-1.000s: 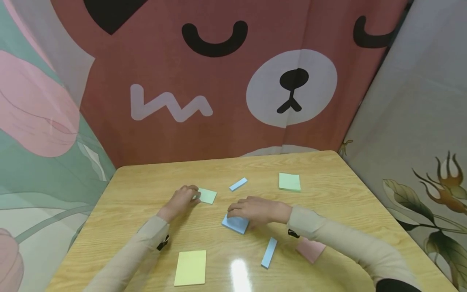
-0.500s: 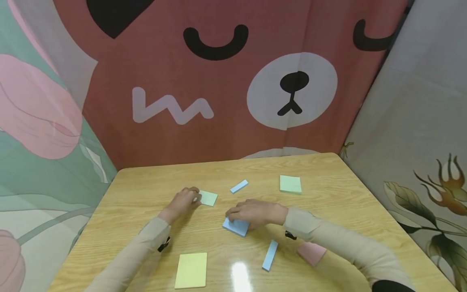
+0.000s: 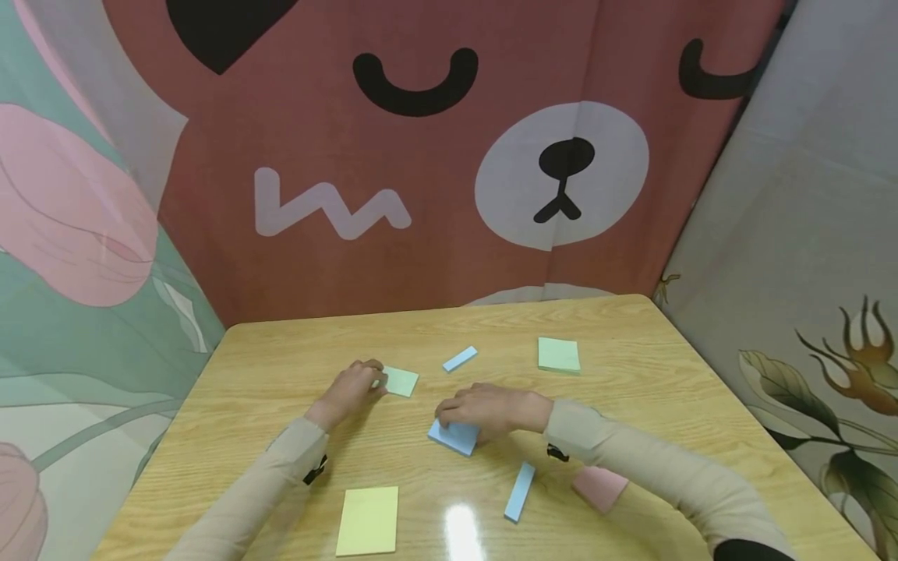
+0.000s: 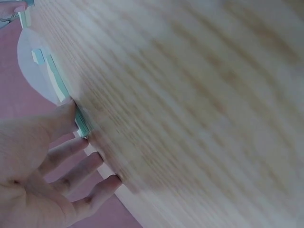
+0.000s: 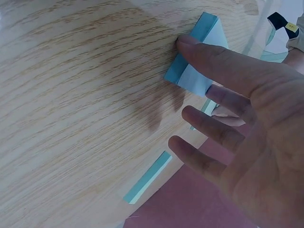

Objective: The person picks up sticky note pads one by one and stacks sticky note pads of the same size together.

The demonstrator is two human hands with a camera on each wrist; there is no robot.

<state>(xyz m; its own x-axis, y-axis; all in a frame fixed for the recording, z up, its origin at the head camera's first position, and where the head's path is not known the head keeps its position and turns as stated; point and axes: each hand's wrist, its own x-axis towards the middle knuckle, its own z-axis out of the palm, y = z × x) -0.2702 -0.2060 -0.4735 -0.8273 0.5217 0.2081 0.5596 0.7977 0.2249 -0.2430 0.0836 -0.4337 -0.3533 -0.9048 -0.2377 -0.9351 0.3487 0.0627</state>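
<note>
My left hand (image 3: 351, 393) pinches the left end of a light green sticky-note pad (image 3: 402, 382) that lies on the table. In the left wrist view the thumb and index finger sit on opposite edges of this green pad (image 4: 83, 124), the other fingers spread beside it. Near the middle of the table, my right hand (image 3: 487, 409) holds a square blue sticky-note pad (image 3: 454, 439) from above. Its thumb is against one edge of the blue pad (image 5: 204, 29) in the right wrist view, the index finger at the opposite side. That hand covers the pad's far part.
Two narrow blue strips lie near the right hand: one farther back (image 3: 460, 359), one nearer (image 3: 519, 492). Another green pad (image 3: 559, 354) is at the back right. A yellow pad (image 3: 368, 520) lies front left, and a pink pad (image 3: 600, 488) partly under the right forearm.
Over the blue pad, my right hand has shifted slightly left. The head view has tilted a little upward. The left hand and the pads keep their places on the table.
</note>
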